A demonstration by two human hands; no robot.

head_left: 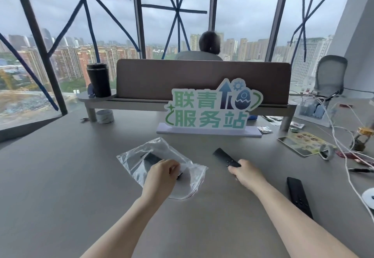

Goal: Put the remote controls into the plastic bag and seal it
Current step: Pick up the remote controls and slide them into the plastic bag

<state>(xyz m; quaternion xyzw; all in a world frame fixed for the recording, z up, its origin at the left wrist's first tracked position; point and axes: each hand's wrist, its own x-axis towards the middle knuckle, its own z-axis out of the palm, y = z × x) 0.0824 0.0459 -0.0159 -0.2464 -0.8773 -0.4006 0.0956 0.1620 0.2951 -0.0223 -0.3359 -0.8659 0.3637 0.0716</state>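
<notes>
A clear plastic bag [131,159] lies flat on the grey table, its mouth toward me. One black remote [150,159] is partly inside it. My left hand [162,173] rests on the bag and grips the near end of that remote. My right hand [245,171] holds the near end of a second black remote [225,157], which points away to the upper left, just right of the bag. A third black remote [298,196] lies loose on the table beside my right forearm.
A white and green sign [210,109] stands behind the bag. A desk divider [202,75] with a black tumbler [99,80] runs across the back. Tape rolls [326,151], white cables [348,156], a card and small packets clutter the right side. A person sits beyond the divider.
</notes>
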